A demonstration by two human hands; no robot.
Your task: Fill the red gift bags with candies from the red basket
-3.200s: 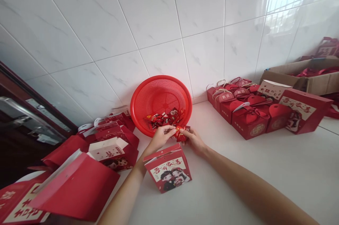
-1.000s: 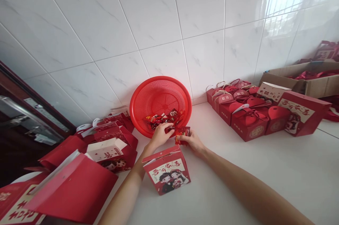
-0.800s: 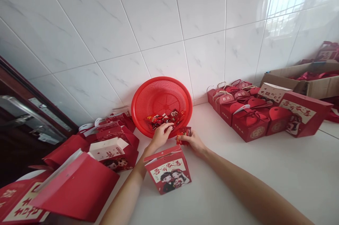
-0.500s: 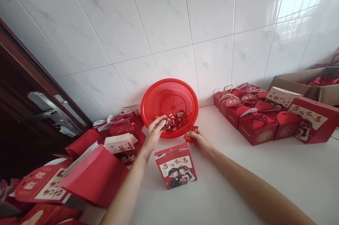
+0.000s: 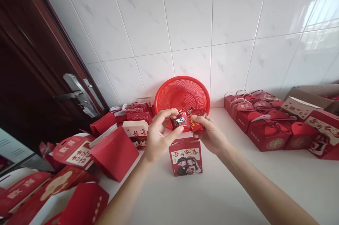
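My left hand [image 5: 160, 133] pinches a red-wrapped candy [image 5: 181, 120] between thumb and fingers. Close beside it, my right hand [image 5: 210, 131] is closed on red candy packets [image 5: 198, 121] with yellow print; how many I cannot tell. Both hands are above a red gift box [image 5: 186, 158] with a cartoon couple on its front, standing upright on the white table. Behind them a red plastic basket [image 5: 182, 87] leans tilted against the wall. The candies inside it are mostly hidden by my hands.
Several red gift boxes [image 5: 115, 152] crowd the left side near a dark door [image 5: 34, 59] with a metal handle. More closed boxes [image 5: 270, 131] stand in rows at right, with a cardboard carton [image 5: 307, 92] behind. White tiles [image 5: 190, 13] cover the wall.
My left hand has lifted a candy out from the basket. My right hand has moved up with its packets, and the two have come together over the box. The view has shifted left.
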